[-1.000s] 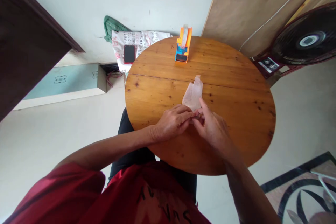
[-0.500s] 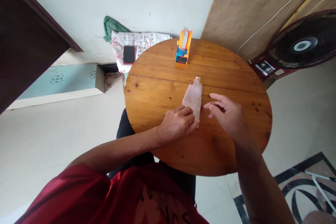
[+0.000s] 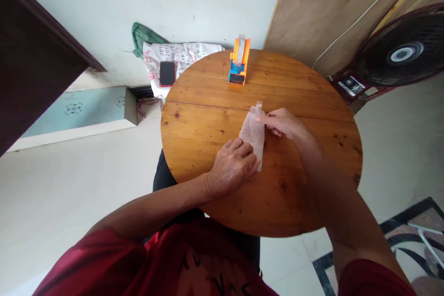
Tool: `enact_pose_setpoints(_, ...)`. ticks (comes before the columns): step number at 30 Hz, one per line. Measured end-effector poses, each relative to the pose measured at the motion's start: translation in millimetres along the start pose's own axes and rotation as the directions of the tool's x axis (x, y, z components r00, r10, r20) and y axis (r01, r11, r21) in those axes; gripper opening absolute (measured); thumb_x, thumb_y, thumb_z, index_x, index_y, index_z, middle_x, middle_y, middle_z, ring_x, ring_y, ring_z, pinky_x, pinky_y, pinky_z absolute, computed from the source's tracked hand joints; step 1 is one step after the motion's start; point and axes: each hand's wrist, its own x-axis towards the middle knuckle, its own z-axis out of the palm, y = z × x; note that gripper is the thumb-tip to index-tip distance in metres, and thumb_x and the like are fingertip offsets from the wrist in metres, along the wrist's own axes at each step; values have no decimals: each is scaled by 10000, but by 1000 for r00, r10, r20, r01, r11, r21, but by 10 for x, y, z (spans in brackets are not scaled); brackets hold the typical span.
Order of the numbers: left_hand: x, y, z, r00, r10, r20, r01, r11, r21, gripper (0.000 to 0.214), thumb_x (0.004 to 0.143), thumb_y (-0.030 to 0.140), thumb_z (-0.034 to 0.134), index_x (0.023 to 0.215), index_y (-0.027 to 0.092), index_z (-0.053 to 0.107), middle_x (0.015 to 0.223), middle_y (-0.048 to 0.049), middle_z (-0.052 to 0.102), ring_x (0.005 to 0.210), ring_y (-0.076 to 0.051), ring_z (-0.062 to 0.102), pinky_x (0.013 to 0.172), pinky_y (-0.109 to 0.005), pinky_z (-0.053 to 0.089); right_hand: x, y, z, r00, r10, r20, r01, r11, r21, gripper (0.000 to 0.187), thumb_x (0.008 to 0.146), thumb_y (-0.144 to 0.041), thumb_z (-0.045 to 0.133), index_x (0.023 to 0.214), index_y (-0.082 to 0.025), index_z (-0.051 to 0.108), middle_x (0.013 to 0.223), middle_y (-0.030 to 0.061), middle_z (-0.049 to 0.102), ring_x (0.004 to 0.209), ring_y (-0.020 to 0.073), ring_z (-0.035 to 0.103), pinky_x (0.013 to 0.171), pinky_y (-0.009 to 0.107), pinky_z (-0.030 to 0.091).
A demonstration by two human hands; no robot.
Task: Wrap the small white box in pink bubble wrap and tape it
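The left hand [image 3: 231,166] lies over the lower left part of a thin, pale pinkish-white, translucent sheet [image 3: 252,133], its fingers curled under and its thumb stretched toward the sheet's bottom edge; whether they pinch the material or only press it, I cannot tell. At the upper right edge of the sheet the right hand [image 3: 281,122] lays an extended thumb on the surface, the other fingers bent in beside the edge; whether these close on it from below is hidden.

The sheet lies on the table, finely wrinkled and a little cloudy, with a long, uneven outline that narrows toward the top. From that end juts a small, clear, squarish tab [image 3: 259,104].

Beneath it spreads a round, honey-brown wooden table [image 3: 201,125], smooth and slightly glossy, marked by dark knots and a straight seam between boards. Near its far edge stands an orange and blue plastic tape dispenser [image 3: 237,74] bearing an upright, greyish roll of tape [image 3: 240,50].

Beyond the table's far left rim, a flat, black, rectangular phone [image 3: 167,73] with a red edge rests on a creased white printed sack [image 3: 189,51], beside crumpled green plastic [image 3: 145,37]. To the right stands a round, dark fan [image 3: 398,53] with a ribbed grille.
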Motion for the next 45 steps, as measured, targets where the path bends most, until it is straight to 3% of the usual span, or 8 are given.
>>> enact_pose_setpoints(5, -16, -6, 5, 1000, -8, 18, 8, 1000, 0, 336, 995, 296, 548, 698, 174, 645, 813, -56, 667, 800, -170, 522, 730, -330, 398, 34, 28, 59, 998, -66, 7, 67, 994, -83, 311, 797, -313, 706, 573, -220, 513, 386, -92, 353, 355, 75, 301, 395, 252, 192)
enact_pose_setpoints(8, -37, -11, 10, 1000, -16, -2, 16, 1000, -9, 312, 980, 300, 577, 706, 177, 659, 943, -63, 714, 858, -182, 541, 757, -345, 401, 97, 109, 87, 983, -174, -49, 168, 980, -108, 189, 751, -290, 699, 633, -192, 588, 471, -78, 433, 445, 80, 367, 457, 242, 249)
enact_pose_setpoints(12, -22, -15, -10, 1000, 0, -8, 0, 1000, 2, 308, 970, 297, 589, 697, 179, 664, 1202, -53, 722, 946, -211, 557, 764, -369, 391, 134, 174, 131, 944, -276, -182, 239, 950, -203, 243, 695, -339, 735, 616, -186, 563, 583, -54, 498, 565, 95, 410, 542, 256, 281)
enact_pose_setpoints(17, 46, -3, -71, 993, -3, 122, 2, 1000, 11, 310, 984, 302, 558, 724, 177, 671, 1128, -57, 749, 888, -204, 565, 747, -365, 407, 96, 156, 173, 910, -322, -261, 260, 934, -245, 317, 703, -334, 718, 561, -199, 469, 554, -72, 397, 572, 90, 342, 556, 271, 239)
enact_pose_setpoints(25, 70, -11, -92, 977, -70, 203, 91, 991, -98, 305, 988, 269, 546, 712, 164, 623, 1014, -67, 738, 854, -189, 596, 777, -317, 510, 2, 50, 216, 958, -199, -209, 247, 938, 241, 167, 687, -248, 682, 658, -194, 526, 621, -46, 525, 578, 110, 490, 538, 248, 368)
enact_pose_setpoints(29, 60, -12, -80, 976, -77, 203, 100, 989, -104, 289, 974, 268, 574, 706, 169, 620, 1010, -63, 737, 862, -187, 605, 774, -312, 533, -108, -54, 219, 948, -214, -236, 280, 913, 295, 134, 662, -209, 681, 648, -191, 549, 596, -50, 519, 557, 101, 480, 501, 232, 355)
enact_pose_setpoints(35, 24, -21, -49, 987, -79, 140, 93, 991, -97, 277, 959, 262, 604, 698, 173, 624, 1069, -57, 751, 849, -177, 607, 761, -307, 548, -278, -37, 182, 918, -348, -188, 396, 805, 441, 214, 623, -296, 789, 673, -192, 608, 651, -38, 580, 612, 113, 516, 566, 251, 431)
enact_pose_setpoints(45, -131, 6, 105, 984, -162, -80, 155, 984, -86, 277, 963, 335, 607, 740, 181, 663, 1084, -76, 697, 839, -168, 569, 773, -317, 500, -508, 153, 188, 893, -450, -29, 376, 707, 599, 305, 700, -405, 830, 935, -237, 730, 895, 5, 726, 836, 188, 659, 821, 357, 532)
